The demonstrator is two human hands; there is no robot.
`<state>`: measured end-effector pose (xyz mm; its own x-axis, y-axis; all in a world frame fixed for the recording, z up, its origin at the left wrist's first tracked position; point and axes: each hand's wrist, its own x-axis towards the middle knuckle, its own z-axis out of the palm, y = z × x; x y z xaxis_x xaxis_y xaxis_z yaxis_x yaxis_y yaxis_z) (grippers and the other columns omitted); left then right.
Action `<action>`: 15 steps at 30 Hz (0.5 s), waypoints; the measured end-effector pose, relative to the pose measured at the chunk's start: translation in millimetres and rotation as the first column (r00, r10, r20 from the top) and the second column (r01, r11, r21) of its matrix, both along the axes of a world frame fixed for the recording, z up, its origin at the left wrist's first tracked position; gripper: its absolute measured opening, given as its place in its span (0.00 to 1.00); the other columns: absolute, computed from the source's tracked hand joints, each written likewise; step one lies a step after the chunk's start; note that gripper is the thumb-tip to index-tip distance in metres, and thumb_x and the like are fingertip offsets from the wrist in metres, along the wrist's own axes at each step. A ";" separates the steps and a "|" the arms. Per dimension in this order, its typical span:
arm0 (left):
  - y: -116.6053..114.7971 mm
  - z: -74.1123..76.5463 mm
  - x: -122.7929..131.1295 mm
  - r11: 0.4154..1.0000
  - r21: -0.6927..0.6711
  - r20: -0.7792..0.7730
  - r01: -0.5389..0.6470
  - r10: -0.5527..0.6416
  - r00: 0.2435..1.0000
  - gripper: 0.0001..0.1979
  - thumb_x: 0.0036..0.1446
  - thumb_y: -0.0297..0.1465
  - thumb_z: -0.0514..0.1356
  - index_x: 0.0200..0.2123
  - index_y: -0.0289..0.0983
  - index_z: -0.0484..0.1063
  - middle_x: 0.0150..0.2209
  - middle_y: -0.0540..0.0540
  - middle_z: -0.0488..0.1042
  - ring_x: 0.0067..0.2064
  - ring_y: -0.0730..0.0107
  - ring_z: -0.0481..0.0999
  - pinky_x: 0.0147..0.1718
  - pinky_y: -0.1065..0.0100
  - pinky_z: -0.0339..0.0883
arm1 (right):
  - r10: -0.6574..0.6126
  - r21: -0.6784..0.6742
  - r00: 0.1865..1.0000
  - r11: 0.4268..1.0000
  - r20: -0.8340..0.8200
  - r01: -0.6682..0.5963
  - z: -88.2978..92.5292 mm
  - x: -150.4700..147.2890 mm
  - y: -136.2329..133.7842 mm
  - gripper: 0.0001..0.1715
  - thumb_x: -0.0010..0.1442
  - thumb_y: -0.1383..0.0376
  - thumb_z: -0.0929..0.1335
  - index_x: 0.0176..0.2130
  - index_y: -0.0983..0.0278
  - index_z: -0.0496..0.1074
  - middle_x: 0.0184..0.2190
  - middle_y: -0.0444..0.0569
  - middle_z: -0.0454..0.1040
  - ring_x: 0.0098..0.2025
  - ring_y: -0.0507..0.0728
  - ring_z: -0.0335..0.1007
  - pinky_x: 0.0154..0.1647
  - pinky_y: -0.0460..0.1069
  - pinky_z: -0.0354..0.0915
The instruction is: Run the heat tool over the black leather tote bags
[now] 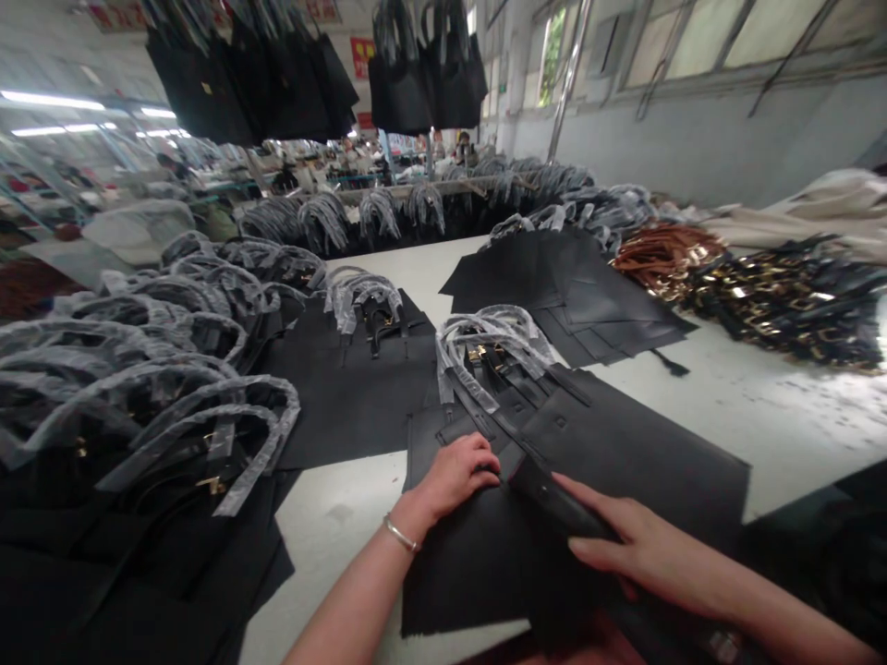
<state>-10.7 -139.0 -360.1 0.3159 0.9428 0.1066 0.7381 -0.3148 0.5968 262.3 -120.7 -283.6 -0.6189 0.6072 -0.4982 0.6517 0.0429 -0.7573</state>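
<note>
A black leather bag panel [464, 563] lies on the table in front of me. My left hand [458, 473], a bangle at its wrist, bends its fingers round the panel's upper part. Between the thumb and fingers of my right hand [624, 540] is a raised, folded edge of black leather [554, 503]. Some of the right fingers are hidden behind that leather. Just beyond my hands are plastic-wrapped handles [471, 356] with gold buckles and black straps. Another black panel [644, 443] spreads under and to the right of them.
Bag pieces with wrapped handles [208, 397] crowd the left side. Flat black panels [554, 286] are stacked farther back. Brown straps [665, 249] and black straps with gold hardware [790, 296] lie at the right. Finished black bags [426, 78] hang overhead.
</note>
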 end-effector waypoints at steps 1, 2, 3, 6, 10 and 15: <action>2.7 1.2 0.9 1.000 -0.016 -0.028 0.019 -0.019 0.999 0.04 0.59 0.35 0.62 0.36 0.42 0.76 0.42 0.51 0.70 0.45 0.69 0.69 0.41 0.72 0.62 | -0.006 0.019 1.000 1.000 0.021 0.006 -0.4 -2.4 -0.5 0.43 0.58 0.58 0.67 0.68 0.59 0.51 0.35 0.47 0.76 0.22 0.52 0.69 0.22 0.45 0.65; 5.3 2.0 1.3 0.999 -0.032 -0.051 0.034 -0.036 0.998 0.04 0.60 0.35 0.61 0.34 0.42 0.75 0.41 0.51 0.70 0.44 0.70 0.70 0.40 0.73 0.61 | -0.010 0.034 0.999 0.999 0.038 0.009 -0.7 -4.1 -0.9 0.44 0.57 0.59 0.67 0.68 0.59 0.51 0.37 0.48 0.76 0.21 0.51 0.69 0.22 0.45 0.65; 7.9 2.3 1.3 0.998 -0.046 -0.069 0.044 -0.047 0.997 0.06 0.61 0.35 0.60 0.33 0.42 0.75 0.40 0.51 0.70 0.43 0.70 0.70 0.39 0.73 0.61 | -0.019 0.048 0.999 0.999 0.048 0.016 -1.1 -5.3 -1.0 0.44 0.57 0.60 0.67 0.68 0.59 0.51 0.39 0.49 0.75 0.21 0.51 0.69 0.21 0.44 0.65; 16.3 0.4 -0.2 0.994 -0.080 -0.091 0.072 -0.079 0.993 0.10 0.63 0.35 0.56 0.31 0.40 0.72 0.37 0.50 0.69 0.41 0.69 0.70 0.37 0.72 0.60 | -0.012 0.113 0.997 0.994 0.080 0.003 -0.7 -7.0 0.6 0.46 0.56 0.59 0.68 0.68 0.59 0.50 0.38 0.49 0.76 0.22 0.51 0.70 0.22 0.44 0.65; 22.3 -1.1 -3.9 0.989 -0.118 -0.052 0.085 -0.091 0.994 0.13 0.64 0.38 0.51 0.29 0.39 0.69 0.35 0.49 0.69 0.38 0.68 0.70 0.37 0.71 0.62 | 0.015 0.215 0.991 0.976 0.135 -0.044 4.7 -7.5 1.9 0.46 0.55 0.55 0.68 0.68 0.62 0.52 0.40 0.53 0.77 0.34 0.59 0.76 0.37 0.49 0.70; 19.2 -12.9 -17.2 0.992 -0.122 0.099 0.016 -0.004 0.995 0.18 0.64 0.43 0.49 0.30 0.40 0.69 0.33 0.49 0.72 0.36 0.68 0.73 0.36 0.71 0.67 | 0.019 0.239 0.975 0.968 0.221 -0.073 4.9 -4.4 0.4 0.52 0.53 0.47 0.69 0.68 0.61 0.49 0.53 0.63 0.72 0.52 0.71 0.70 0.50 0.58 0.67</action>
<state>-28.0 -119.8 -373.1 0.3194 0.9474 0.0211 0.6713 -0.2419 0.7006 257.9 -120.3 -278.7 -0.5440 0.7002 -0.4624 0.7906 0.2432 -0.5620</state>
